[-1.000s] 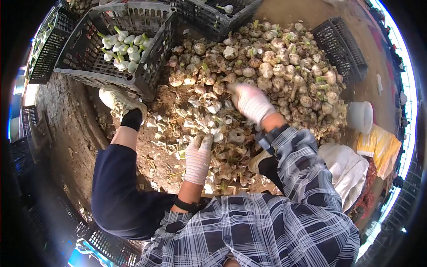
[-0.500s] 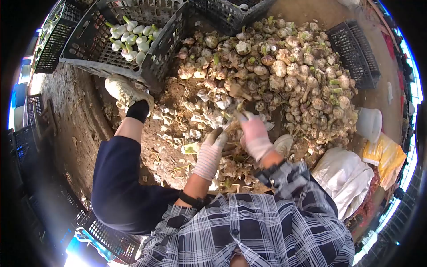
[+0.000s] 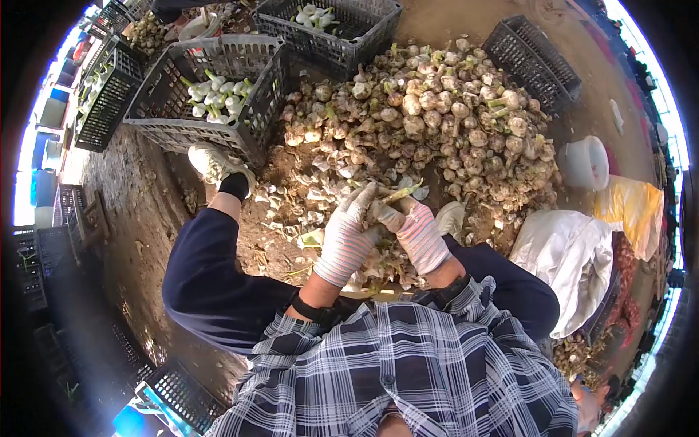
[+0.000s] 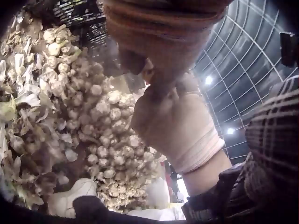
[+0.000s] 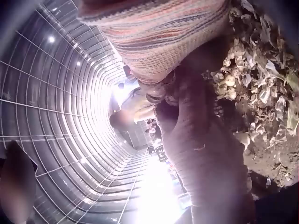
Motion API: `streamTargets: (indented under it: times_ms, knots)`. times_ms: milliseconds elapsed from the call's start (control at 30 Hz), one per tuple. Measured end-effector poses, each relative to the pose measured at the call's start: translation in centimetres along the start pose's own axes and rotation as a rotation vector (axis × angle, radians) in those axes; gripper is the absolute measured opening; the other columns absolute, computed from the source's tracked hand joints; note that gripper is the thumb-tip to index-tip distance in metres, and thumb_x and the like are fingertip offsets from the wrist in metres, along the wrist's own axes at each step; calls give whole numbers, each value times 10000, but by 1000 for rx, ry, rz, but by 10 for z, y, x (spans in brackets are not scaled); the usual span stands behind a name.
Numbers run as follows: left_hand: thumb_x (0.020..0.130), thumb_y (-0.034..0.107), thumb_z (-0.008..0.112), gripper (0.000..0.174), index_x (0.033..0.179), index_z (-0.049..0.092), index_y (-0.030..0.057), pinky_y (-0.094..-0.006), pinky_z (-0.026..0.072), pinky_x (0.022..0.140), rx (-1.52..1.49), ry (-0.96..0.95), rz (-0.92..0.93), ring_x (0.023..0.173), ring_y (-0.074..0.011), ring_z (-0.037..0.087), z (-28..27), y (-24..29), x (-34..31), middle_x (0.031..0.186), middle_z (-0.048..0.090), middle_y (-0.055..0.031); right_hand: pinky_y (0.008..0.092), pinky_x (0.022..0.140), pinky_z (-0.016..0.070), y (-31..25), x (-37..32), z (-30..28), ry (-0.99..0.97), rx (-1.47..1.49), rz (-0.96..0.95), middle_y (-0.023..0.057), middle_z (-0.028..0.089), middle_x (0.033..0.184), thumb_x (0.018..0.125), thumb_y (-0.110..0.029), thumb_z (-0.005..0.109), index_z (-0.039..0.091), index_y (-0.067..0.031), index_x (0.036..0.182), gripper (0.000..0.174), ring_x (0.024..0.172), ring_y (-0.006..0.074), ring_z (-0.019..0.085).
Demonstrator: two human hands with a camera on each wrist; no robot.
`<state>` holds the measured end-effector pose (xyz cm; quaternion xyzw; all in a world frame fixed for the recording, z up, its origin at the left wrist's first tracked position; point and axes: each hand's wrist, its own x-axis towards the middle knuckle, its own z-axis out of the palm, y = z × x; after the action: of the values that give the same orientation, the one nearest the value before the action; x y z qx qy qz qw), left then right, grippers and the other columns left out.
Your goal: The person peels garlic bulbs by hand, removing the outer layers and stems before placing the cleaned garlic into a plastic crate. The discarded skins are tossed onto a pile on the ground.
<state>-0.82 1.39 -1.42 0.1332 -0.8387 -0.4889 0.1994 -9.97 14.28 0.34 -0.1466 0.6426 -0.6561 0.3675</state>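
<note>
In the head view, both gloved hands meet above the peelings. The left hand (image 3: 344,240) curls its fingers against the right hand (image 3: 422,231), around a garlic whose pale green stem (image 3: 400,194) sticks out towards the right; the bulb is hidden by the fingers. The left wrist view has the left hand (image 4: 163,39) touching the right hand (image 4: 175,123). In the right wrist view the right hand (image 5: 159,42) is against the left hand (image 5: 201,135); the garlic cannot be made out there. A heap of unpeeled garlic (image 3: 466,124) lies beyond them.
Black crates (image 3: 182,135) stand at the upper left, some with white garlic bulbs (image 3: 217,96). Another crate (image 3: 530,64) lies behind the heap. At the right are a white bucket (image 3: 585,164), a white sack (image 3: 564,262) and a yellow bag (image 3: 632,215). A shoe (image 3: 212,164) rests near the crate.
The right hand has come back from the heap with a stemmed garlic and joined the left hand. The left hand has moved up, its fingers now around the garlic. The head view has shifted.
</note>
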Motion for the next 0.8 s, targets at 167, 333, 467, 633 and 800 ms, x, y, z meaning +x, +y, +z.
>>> streamTargets:
  times_ms: [167,333,467,633,800]
  knots:
    - [663,32,852,719,1323,565,37,-375,523,961,42,0,6,1134,-303,637,-10,19,-7,1250,630,-163,279,839,530,-15,-14,-8,-88,6,66,84,726,1053,920,-257,719,680,15,1185,382,969,125,663]
    - [696,35,844,732,1362,542,6,-338,512,971,-69,-68,-72,1143,-237,632,-17,26,-8,1254,655,-132,271,873,510,-16,-19,-21,-165,-155,-13,112,738,1029,923,-248,689,698,22,1152,354,984,145,664]
    - [753,71,803,682,1365,521,-39,-320,522,948,-167,-129,-188,1096,-228,647,-14,28,-10,1220,656,-141,271,828,507,-18,-21,-21,-143,-105,-9,114,732,974,934,-187,646,700,24,1121,287,912,140,655]
    - [876,344,708,636,1329,538,-69,-298,571,744,-1014,-191,-612,828,-189,693,-21,18,-10,1034,690,-135,266,767,505,-19,-17,-18,-133,-224,-35,62,707,900,934,-145,624,688,36,1098,253,844,123,621]
    - [955,398,626,574,1309,560,-49,-277,562,664,-817,-81,-620,715,-162,667,-12,-3,-10,935,690,-88,279,794,514,-1,-11,-8,74,-338,-173,91,680,1009,916,-53,644,671,20,1083,184,895,161,630]
